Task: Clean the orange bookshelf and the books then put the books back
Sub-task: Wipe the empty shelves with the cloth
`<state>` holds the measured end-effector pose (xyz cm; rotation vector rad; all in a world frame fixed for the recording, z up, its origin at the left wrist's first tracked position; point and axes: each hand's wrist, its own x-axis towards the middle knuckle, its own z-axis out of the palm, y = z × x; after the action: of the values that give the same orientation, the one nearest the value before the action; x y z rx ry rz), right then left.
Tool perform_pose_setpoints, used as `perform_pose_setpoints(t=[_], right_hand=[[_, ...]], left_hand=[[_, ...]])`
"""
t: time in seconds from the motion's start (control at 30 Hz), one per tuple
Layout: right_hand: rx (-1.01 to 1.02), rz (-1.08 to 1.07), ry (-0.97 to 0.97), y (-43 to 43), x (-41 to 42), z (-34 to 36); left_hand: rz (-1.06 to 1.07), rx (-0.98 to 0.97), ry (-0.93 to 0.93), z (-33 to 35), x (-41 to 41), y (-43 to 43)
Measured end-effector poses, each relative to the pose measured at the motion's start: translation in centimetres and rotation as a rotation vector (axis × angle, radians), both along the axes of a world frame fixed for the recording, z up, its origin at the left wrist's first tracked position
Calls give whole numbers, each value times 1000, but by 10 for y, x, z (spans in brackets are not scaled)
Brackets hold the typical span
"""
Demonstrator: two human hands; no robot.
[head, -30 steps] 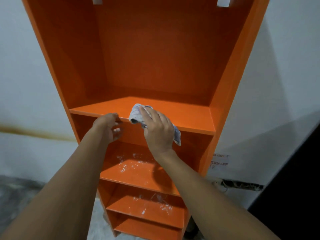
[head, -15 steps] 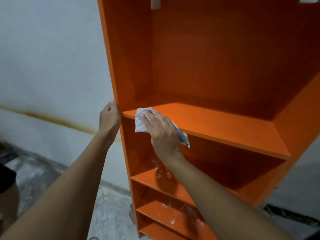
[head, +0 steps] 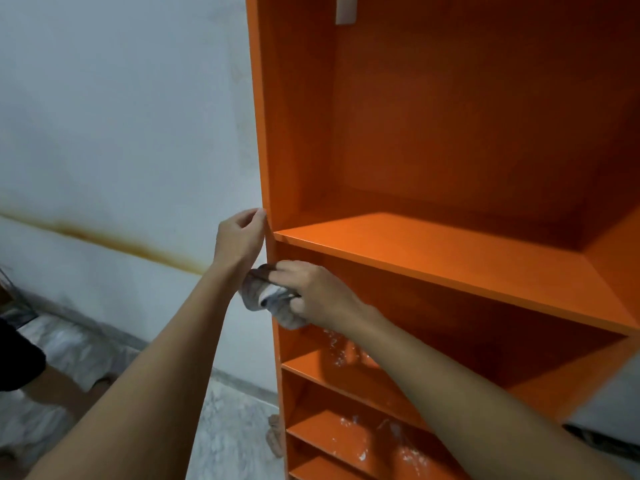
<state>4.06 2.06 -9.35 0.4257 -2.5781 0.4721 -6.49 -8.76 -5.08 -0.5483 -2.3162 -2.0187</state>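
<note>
We've got left hand point(head: 239, 237) curled round the orange bookshelf point(head: 450, 258) left side edge at shelf level, right hand point(head: 318, 296) gripping a grey cloth point(head: 259, 296) against that edge just below.

A single head-worn view looks forward and slightly down, close to the bookshelf point(head: 450, 133), facing its left front edge. The wall point(head: 121, 116) fills the left and the floor point(head: 235, 427) the lower left.
</note>
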Motion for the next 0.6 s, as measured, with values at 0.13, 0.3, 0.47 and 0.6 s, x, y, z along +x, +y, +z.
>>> perform_pose_setpoints(t=[0.13, 0.3, 0.47, 0.6], right_hand=[[-534, -167, 85, 28, 55, 43], [-637, -556, 150, 110, 110, 117], [-503, -1184, 72, 211, 132, 134], [-677, -1450, -312, 260, 121, 105]], left_hand=[[149, -33, 56, -5, 7, 19], [360, 33, 71, 1, 23, 48], [395, 31, 92, 3, 20, 58], [408, -43, 131, 5, 22, 57]])
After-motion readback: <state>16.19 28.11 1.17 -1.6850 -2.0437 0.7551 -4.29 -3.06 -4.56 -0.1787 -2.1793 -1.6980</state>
